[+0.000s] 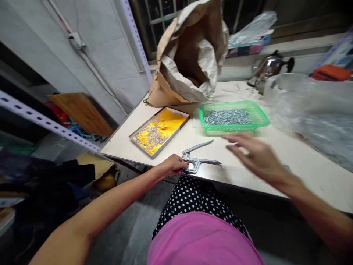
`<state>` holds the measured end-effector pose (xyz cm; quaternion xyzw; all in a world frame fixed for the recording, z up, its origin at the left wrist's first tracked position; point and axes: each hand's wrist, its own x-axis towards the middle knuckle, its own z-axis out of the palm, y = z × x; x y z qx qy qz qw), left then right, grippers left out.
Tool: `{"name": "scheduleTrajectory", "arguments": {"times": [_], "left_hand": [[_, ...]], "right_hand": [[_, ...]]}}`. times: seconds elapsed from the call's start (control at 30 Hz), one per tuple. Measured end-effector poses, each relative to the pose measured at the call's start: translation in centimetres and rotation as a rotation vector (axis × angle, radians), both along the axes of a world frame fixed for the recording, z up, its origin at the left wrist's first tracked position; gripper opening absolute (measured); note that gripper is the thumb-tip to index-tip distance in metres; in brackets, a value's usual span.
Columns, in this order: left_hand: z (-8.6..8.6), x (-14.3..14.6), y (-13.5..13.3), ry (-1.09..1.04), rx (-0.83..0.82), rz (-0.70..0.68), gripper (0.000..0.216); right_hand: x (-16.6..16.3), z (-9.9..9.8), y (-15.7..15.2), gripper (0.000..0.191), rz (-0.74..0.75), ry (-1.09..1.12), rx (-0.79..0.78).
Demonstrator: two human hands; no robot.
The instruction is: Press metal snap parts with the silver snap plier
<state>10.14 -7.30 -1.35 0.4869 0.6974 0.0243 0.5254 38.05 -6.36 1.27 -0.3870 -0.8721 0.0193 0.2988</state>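
My left hand [176,164] is closed at the jaw end of metal spring-handled pliers [199,161] at the table's front edge. The handles of the pliers spread apart toward the right, and a small red part shows by my fingertips. What else those fingers cover is hidden. Blurred by motion, my right hand [252,152] hovers just in front of a green plastic basket [228,128], fingers stretched out and holding nothing visible. Many small silvery metal pins [227,117] fill the basket. To the left, a shallow tray [158,154] with a yellow lining holds small metal pieces [151,138].
A large open paper sack [190,55] stands at the table's back. Clear plastic bags [325,125] take up the right side, with a metal kettle [268,68] behind. A wooden board [81,114] leans beyond the table's left edge.
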Motion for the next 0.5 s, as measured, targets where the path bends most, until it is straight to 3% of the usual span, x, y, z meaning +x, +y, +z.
{"name": "scheduleTrajectory", "arguments": {"times": [0.13, 0.23, 0.33, 0.5], "left_hand": [[0.6, 0.5, 0.0, 0.012, -0.035, 0.030, 0.024], [0.8, 0.6, -0.1, 0.004, -0.031, 0.045, 0.030], [0.6, 0.5, 0.0, -0.015, -0.023, 0.050, 0.034], [0.0, 0.1, 0.1, -0.027, -0.019, 0.041, 0.035]], "right_hand": [[-2.4, -3.9, 0.7, 0.052, 0.054, -0.112, -0.185], [-3.5, -5.9, 2.5, 0.085, 0.142, -0.268, -0.291], [-3.6, -6.4, 4.0, 0.105, 0.209, -0.367, -0.390], [-3.9, -6.4, 5.0, 0.109, 0.192, -0.438, -0.390]]}}
